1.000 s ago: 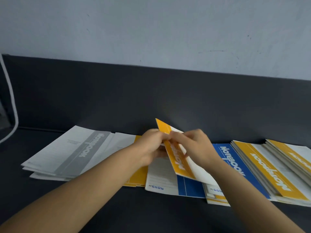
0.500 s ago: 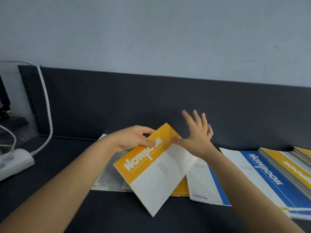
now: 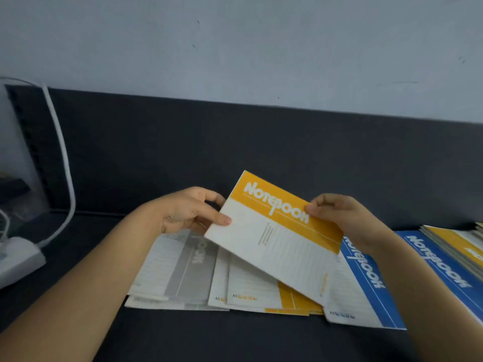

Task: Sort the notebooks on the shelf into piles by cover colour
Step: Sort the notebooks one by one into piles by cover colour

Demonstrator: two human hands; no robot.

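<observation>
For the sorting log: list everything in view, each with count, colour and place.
held notebook: one, yellow and white, raised at centre
grey notebooks: at least two, grey and white, piled flat at left
yellow notebooks: at least two, yellow and white, flat under the held one
blue notebooks: two, blue and white, flat at right
yellow stack: several, yellow and white, far right, partly out of frame
cable: one, white, far left
power strip: one, white, lower left
shelf: one, dark grey, under everything
wall: one, pale grey, behind
left hand: one, grips the held notebook's left edge
right hand: one, pinches its upper right edge
</observation>
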